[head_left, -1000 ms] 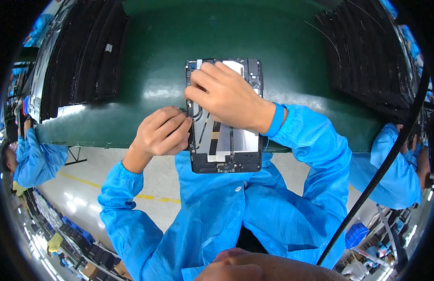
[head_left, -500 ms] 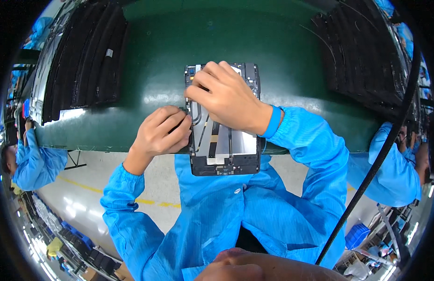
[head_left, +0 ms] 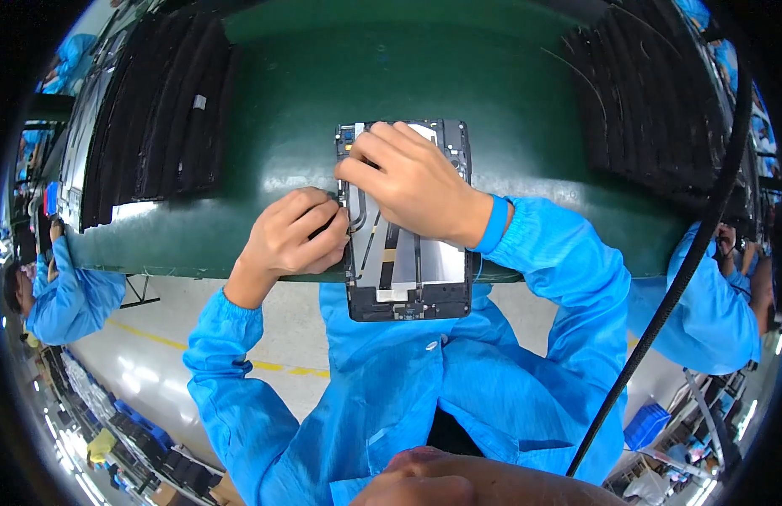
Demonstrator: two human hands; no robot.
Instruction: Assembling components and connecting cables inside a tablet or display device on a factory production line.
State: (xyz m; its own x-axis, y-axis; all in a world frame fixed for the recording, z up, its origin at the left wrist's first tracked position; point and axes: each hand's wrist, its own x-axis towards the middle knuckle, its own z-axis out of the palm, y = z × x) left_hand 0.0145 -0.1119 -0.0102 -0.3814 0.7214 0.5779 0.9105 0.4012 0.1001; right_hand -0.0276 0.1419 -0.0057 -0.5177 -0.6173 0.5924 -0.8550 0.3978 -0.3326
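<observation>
An opened tablet lies with its insides bare, a black frame round a silver plate with dark flat cables. Its lower end juts past the near edge of the green table toward me. My left hand is closed at the tablet's left edge, thumb and fingertips against the rim. Across the tablet's upper half reaches my right hand, its fingers bent and its thumb and index finger drawn together near the upper left rim. Whatever lies between those fingertips is too small to make out. A blue band circles the right wrist.
Black flat pieces stand in a row at the left, and more black flat pieces are at the right of the green table. A black cable hangs across the right side. People in blue work at both sides.
The tablet sits slightly lower in the picture, together with both hands and the surroundings. My right fingers have shifted a little over the upper left rim; the left hand keeps its place at the edge.
</observation>
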